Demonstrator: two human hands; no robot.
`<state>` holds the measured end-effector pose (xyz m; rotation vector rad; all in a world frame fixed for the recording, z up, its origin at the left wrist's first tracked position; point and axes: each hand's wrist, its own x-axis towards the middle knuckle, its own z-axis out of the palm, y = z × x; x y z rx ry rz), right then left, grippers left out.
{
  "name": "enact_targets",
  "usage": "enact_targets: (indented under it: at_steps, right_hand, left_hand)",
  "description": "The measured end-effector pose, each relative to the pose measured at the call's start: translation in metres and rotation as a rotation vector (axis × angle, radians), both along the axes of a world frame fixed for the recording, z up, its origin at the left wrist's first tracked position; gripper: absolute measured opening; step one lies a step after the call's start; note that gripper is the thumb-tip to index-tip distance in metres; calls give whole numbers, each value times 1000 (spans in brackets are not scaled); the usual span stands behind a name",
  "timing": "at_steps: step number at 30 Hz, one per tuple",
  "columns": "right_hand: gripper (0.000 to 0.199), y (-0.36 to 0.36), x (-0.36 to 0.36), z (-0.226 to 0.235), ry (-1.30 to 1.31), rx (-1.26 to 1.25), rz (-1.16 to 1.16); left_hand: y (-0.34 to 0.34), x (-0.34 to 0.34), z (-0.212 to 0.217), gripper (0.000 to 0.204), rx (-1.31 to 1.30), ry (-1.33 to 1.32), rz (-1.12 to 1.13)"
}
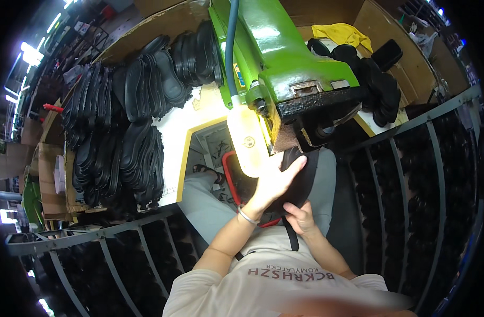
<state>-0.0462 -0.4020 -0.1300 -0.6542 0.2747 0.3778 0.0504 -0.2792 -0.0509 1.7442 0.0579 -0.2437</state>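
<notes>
Just below the head of the green machine, the left hand grasps the left side of a black sole-like piece, while the right hand holds its lower end, thumb on top. Black soles stand stacked left of the machine; a yellow cloth lies to its right.

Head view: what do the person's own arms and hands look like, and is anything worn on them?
The left hand and right hand wear no visible gloves. A slim, pale bracelet circles the left wrist; none shows on the right. The sleeves are short and cream-coloured, leaving both forearms uncovered.
</notes>
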Motion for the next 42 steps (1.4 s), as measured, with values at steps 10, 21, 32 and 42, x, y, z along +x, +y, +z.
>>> enact_targets:
  at_steps: [10, 21, 32, 42]
  right_hand:
    - [49, -30, -10, 12, -118, -189, -105]
    - [41, -75, 48, 41, -199, -521, -326]
    - [35, -40, 110, 65, -355, -454, -111]
    - [32, 9, 124, 86, -514, -562, 29]
  left_hand:
    - [-13, -27, -13, 15, -464, -62, 274]
    - [0, -22, -34, 13, -212, -283, 313]
    - [63, -36, -16, 26, -544, -214, 389]
    - [103, -53, -21, 25, -146, -138, 106]
